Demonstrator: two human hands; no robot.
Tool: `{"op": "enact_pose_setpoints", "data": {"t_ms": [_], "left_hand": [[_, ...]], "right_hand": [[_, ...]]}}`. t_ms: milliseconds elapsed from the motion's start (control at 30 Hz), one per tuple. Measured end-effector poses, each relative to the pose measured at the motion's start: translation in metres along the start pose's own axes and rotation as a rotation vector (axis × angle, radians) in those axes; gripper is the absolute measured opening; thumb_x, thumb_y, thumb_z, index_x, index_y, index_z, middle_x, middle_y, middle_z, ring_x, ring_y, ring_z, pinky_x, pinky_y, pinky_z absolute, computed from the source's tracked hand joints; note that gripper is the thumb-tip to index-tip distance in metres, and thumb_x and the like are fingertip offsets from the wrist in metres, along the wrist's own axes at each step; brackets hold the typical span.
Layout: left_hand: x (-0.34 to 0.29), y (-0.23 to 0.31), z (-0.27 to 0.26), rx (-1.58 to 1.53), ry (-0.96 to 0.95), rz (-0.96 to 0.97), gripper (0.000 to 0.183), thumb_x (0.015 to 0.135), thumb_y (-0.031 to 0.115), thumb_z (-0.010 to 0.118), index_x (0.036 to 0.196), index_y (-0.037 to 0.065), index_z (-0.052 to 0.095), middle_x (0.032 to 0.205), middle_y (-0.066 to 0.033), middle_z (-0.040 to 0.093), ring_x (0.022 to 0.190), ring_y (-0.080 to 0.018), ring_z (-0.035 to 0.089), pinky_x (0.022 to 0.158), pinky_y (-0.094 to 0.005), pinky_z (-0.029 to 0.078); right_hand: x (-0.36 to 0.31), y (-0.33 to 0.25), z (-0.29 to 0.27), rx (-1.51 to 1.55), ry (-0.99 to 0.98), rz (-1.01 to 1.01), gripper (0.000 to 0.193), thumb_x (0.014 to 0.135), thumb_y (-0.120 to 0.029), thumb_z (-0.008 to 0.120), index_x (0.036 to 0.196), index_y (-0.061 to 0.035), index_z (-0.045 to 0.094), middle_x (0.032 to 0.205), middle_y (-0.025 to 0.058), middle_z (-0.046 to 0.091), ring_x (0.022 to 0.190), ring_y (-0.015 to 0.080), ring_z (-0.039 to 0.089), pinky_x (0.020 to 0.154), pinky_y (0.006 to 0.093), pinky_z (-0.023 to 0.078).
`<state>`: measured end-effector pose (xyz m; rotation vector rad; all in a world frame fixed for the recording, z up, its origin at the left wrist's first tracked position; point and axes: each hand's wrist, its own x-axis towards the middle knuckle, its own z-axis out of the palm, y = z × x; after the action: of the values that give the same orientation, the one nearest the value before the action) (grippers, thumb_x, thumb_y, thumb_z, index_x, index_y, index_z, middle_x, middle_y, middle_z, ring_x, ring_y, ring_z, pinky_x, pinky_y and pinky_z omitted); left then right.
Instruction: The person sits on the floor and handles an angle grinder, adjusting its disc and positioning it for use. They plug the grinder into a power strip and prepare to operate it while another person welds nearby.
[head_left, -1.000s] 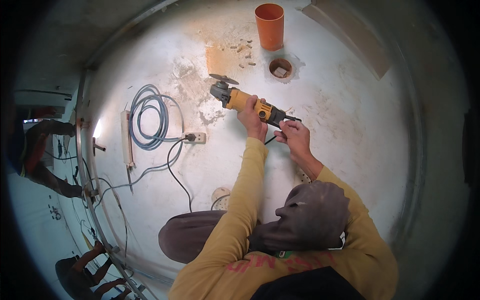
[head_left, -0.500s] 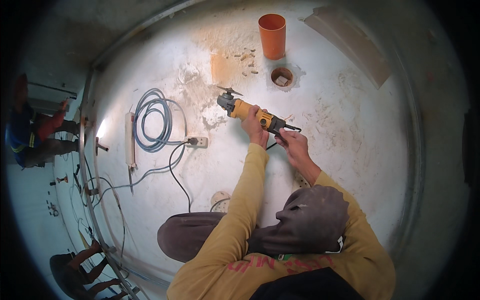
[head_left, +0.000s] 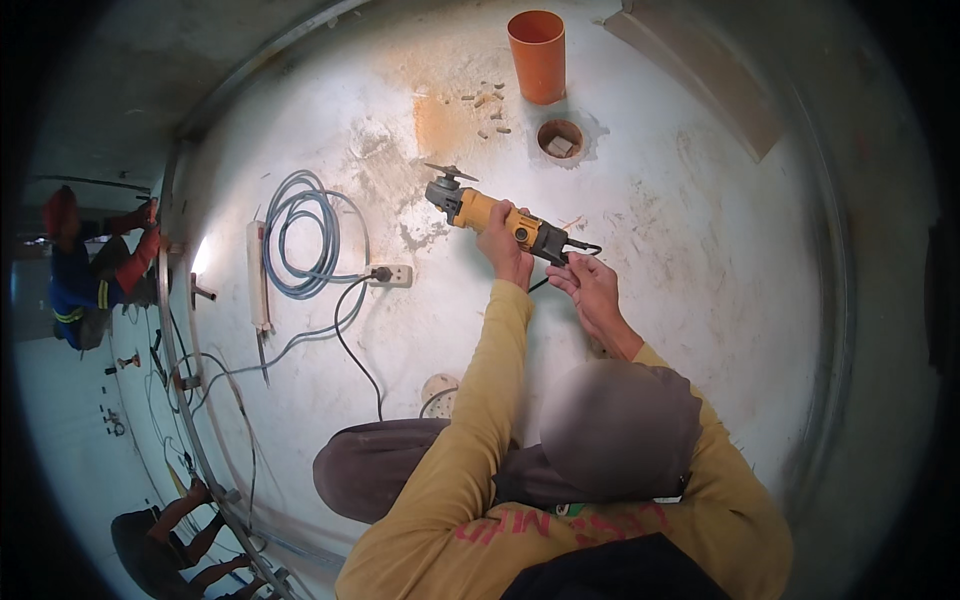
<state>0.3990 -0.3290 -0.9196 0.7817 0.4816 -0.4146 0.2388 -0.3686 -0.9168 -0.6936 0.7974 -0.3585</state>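
Observation:
My left hand point(head_left: 506, 245) is wrapped round the yellow body of an angle grinder point(head_left: 476, 210), which I hold tilted above the floor. Its grey head points to the far left, and a thin disc point(head_left: 450, 172) sits on top, seen nearly edge-on. At the black rear end, my right hand point(head_left: 590, 287) is closed, thumb and fingers pinched at the black power cord point(head_left: 588, 246). That cord loops out behind the tool and comes back to the fingers; the exact grip is partly hidden.
An orange pipe piece point(head_left: 538, 60) stands beyond a round floor hole point(head_left: 560, 139). Small plugs point(head_left: 486, 100) lie nearby. On the left are a coiled blue-grey cable point(head_left: 300, 235), a socket block point(head_left: 392, 276) and a metal rail point(head_left: 166, 215). Two co-workers point(head_left: 90, 270) point(head_left: 165, 540) are beyond the rail.
My right fingers have drawn slightly away from the grinder's rear end to the cord. The co-worker at the upper left has leaned toward the rail. The view has shifted a little.

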Motion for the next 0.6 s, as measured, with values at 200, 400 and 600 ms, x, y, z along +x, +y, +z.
{"op": "enact_pose_setpoints", "data": {"t_ms": [200,400,600], "left_hand": [[0.003,-0.009,-0.002,-0.006,0.036,0.017,0.017,0.084,0.001,0.071,0.097,-0.004,0.06,0.089,-0.0097,0.064,0.072,-0.0253,0.068,0.066,-0.0383,0.061],[0.009,-0.012,-0.008,-0.006,0.029,-0.005,0.019,0.086,0.003,0.07,0.101,-0.001,0.06,0.092,-0.0079,0.064,0.078,-0.0244,0.068,0.071,-0.0379,0.062],[0.007,0.0,-0.01,-0.053,-0.08,-0.09,0.019,0.086,0.007,0.07,0.102,0.001,0.06,0.091,-0.008,0.063,0.08,-0.0257,0.068,0.075,-0.0388,0.06]], "right_hand": [[0.001,0.0,0.008,-0.16,0.074,-0.016,0.02,0.101,-0.007,0.067,0.111,0.0079,0.058,0.103,0.0157,0.069,0.092,0.022,0.073,0.086,0.031,0.061],[0.0,0.002,0.002,0.018,0.033,-0.015,0.024,0.103,-0.011,0.066,0.117,0.0075,0.058,0.103,0.0151,0.07,0.092,0.0221,0.073,0.086,0.0313,0.061],[0.007,0.009,-0.014,-0.091,-0.055,-0.05,0.027,0.106,-0.013,0.061,0.123,0.0081,0.058,0.107,0.0163,0.069,0.098,0.0231,0.072,0.088,0.034,0.06]]}}
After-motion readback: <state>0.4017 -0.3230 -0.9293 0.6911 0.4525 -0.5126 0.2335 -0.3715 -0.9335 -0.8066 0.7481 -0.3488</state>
